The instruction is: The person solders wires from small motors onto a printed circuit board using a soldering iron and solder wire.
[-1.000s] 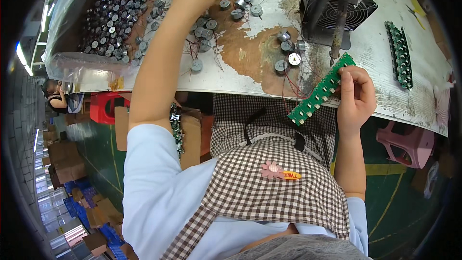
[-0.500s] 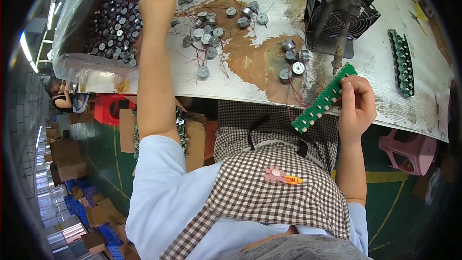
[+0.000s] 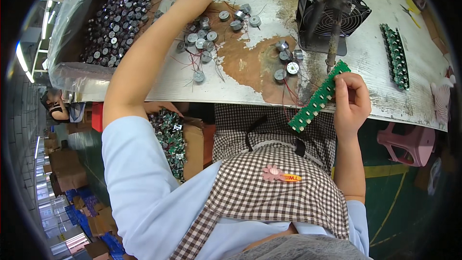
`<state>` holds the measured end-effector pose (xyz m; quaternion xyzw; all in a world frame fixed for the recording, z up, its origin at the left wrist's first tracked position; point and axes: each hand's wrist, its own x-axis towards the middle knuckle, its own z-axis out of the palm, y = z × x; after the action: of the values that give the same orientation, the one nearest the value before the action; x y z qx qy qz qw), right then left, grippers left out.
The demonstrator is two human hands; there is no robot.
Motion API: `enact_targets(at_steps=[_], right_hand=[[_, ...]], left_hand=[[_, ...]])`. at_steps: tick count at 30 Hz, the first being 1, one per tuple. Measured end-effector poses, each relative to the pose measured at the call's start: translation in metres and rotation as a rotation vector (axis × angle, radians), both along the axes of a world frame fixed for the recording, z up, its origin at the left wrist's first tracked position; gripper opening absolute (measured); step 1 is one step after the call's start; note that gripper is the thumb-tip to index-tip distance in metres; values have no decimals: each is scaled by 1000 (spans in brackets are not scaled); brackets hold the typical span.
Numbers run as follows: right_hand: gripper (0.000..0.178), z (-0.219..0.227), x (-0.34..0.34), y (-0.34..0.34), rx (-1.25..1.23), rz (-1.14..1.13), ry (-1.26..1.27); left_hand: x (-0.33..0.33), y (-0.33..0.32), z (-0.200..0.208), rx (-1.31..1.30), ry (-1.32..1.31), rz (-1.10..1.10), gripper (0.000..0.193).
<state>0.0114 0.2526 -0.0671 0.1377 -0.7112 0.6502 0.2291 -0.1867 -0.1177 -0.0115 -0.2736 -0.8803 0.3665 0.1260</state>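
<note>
Worn white table (image 3: 236, 83), paint peeled to brown in patches. Right hand (image 3: 352, 103) pinches a green circuit board (image 3: 317, 98) by its upper end, thumb against fingers, board slanting down-left from the grip past the table edge. Just above the grip, tip near the board's top end: soldering iron (image 3: 333, 43). Left of the grip, a small group of motors (image 3: 292, 68), red wires trailing toward the board; contact unclear. Beyond the iron, a black fan (image 3: 356, 14); off to the right of the grip, more boards (image 3: 394, 58) in a row. Farther left, loose motors (image 3: 199, 43) with thin wires, and the left hand (image 3: 194, 0) above them, palm down; can't tell whether its fingers hold anything. Farthest left, a plastic-lined box (image 3: 79, 70) full of motors. Change: left hand was nearer the box half a second ago, now shifted right, over the table by the loose pile. Board grip basically unchanged, so the action reads as motor handling on the left, board just being kept ready.
</note>
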Motion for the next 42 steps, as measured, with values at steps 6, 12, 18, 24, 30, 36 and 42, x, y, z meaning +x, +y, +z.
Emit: enact_targets(at_steps=[6, 12, 18, 24, 30, 36, 42], right_hand=[[5, 1, 1, -3, -10, 16, -9], [5, -1, 0, 1, 3, -1, 5], [4, -2, 2, 2, -9, 6, -4], [4, -2, 1, 0, 10, 7, 16], [5, -2, 0, 0, 15, 12, 46], [4, -2, 2, -1, 17, 7, 13], [4, -3, 2, 0, -17, 11, -6]], left_hand=[[1, -44, -4, 795, 86, 54, 15], [80, -36, 41, 1515, -73, 292, 21], [125, 13, 16, 1103, -110, 238, 24], [94, 25, -20, 852, 85, 3, 15], [97, 31, 8, 1885, -133, 83, 16], [124, 41, 24, 1585, -184, 42, 30], [172, 9, 39, 1389, -72, 169, 28]])
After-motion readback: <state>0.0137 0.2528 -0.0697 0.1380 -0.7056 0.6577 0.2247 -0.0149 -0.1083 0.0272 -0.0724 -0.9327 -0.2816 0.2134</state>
